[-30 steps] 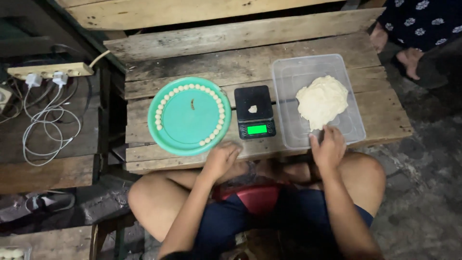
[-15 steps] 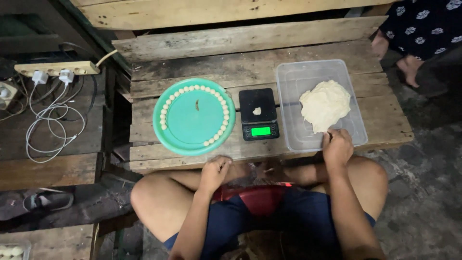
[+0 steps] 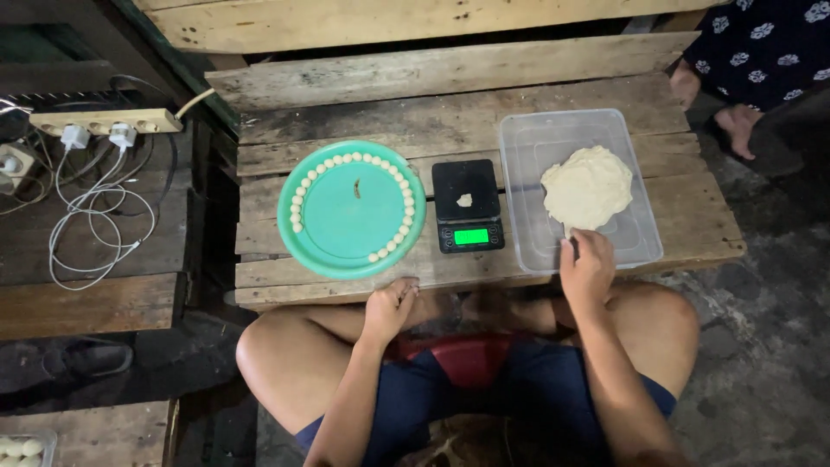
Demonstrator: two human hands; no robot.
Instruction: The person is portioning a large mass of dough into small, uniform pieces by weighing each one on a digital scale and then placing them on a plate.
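Note:
A lump of pale dough [image 3: 587,187] lies in a clear plastic tray [image 3: 529,138] on a low wooden table [image 3: 450,112]. My right hand [image 3: 585,266] reaches over the tray's near rim, fingertips pinching at the dough's lower edge. A black digital scale [image 3: 468,204] with a lit green display carries one small bit of dough. Left of it, a green round plate [image 3: 350,216] holds several small dough balls along its rim. My left hand [image 3: 391,304] rests at the table's near edge, below the plate, fingers loosely curled and holding nothing.
A power strip [image 3: 104,121] with plugs and white cables [image 3: 95,216] lies on a wooden bench at the left. Another person's bare foot [image 3: 742,125] and patterned dark garment show at the upper right. A small container of dough balls [image 3: 24,447] sits at the bottom left.
My right hand has moved up from the table edge into the tray to the dough. My left hand has slid back from the table's near edge toward my knee.

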